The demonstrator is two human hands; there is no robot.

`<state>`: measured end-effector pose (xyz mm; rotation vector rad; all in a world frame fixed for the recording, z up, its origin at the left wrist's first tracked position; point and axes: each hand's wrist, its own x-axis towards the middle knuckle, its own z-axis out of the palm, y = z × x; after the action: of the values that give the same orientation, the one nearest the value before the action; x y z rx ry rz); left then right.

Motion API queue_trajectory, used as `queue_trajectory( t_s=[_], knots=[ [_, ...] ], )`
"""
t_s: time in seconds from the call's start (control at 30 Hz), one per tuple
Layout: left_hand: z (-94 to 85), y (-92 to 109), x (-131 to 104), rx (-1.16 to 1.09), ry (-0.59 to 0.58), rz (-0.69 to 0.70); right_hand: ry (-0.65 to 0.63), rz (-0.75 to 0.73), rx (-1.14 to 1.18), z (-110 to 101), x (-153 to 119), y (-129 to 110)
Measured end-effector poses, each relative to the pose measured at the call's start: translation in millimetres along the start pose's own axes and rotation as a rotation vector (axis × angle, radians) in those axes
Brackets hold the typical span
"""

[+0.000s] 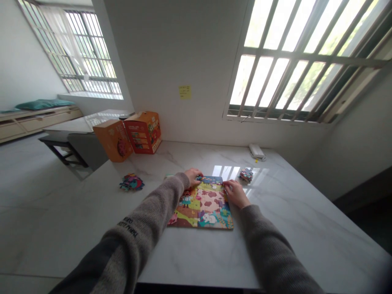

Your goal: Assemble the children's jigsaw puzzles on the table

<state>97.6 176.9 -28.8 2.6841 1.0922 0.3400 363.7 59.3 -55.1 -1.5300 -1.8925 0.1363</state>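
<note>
Left hand (192,177), right hand (237,193) on puzzle (211,201)

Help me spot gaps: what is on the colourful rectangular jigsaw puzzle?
The bare left hand is at the far edge of the puzzle, the right hand at its far right corner. The grey-brown knitted left sleeve hides part of its left side.

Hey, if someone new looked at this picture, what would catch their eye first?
Probably the colorful jigsaw puzzle in the middle of the white marbled table, with the left hand at its far edge and the right hand near its far right corner. Next might come the two orange boxes at the table's far left, and the bright barred window at upper right.
</note>
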Motion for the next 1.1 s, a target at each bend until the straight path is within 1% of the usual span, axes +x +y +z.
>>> queue_trajectory(
  t_s=[0.13,0.27,0.53,0.73,0.93,1.1],
  knots=[
    [1.3,-1,7,0.002,-0.033,0.025,-0.017,0.004,-0.012,1,0,2],
    [0.7,-2,12,0.006,-0.059,0.041,-0.024,0.024,-0.027,1,0,-1],
    [1.3,3,19,0.007,-0.098,0.060,-0.071,0.160,-0.059,1,8,-9],
    [-0.8,3,20,0.010,-0.119,0.070,-0.093,0.252,-0.106,0,16,-14],
    [-6.1,9,20,0.026,-0.154,0.065,-0.160,0.325,-0.141,-1,34,-17],
    [-13.0,14,20,0.060,-0.190,0.045,-0.256,0.364,-0.167,-2,57,-17]
  ],
)
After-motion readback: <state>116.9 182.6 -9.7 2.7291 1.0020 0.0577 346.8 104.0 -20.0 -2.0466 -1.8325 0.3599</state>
